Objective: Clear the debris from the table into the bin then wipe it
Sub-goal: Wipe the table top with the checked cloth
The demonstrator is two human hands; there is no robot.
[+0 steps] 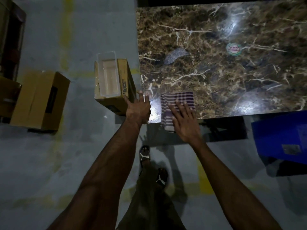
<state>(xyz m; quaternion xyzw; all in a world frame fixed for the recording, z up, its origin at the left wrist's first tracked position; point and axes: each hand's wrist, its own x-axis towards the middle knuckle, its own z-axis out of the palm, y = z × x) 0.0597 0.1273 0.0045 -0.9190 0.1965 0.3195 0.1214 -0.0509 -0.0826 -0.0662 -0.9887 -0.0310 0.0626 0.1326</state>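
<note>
The right hand lies flat, fingers spread, on the striped cloth; the left hand, fingers straight, touches the marble table corner. A clear bin stands on a cardboard box beside it.

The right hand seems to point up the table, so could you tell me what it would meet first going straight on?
The right hand already lies flat on the striped cloth. Beyond it the marble table looks bare on that line; the round label sits off to the right.
</note>
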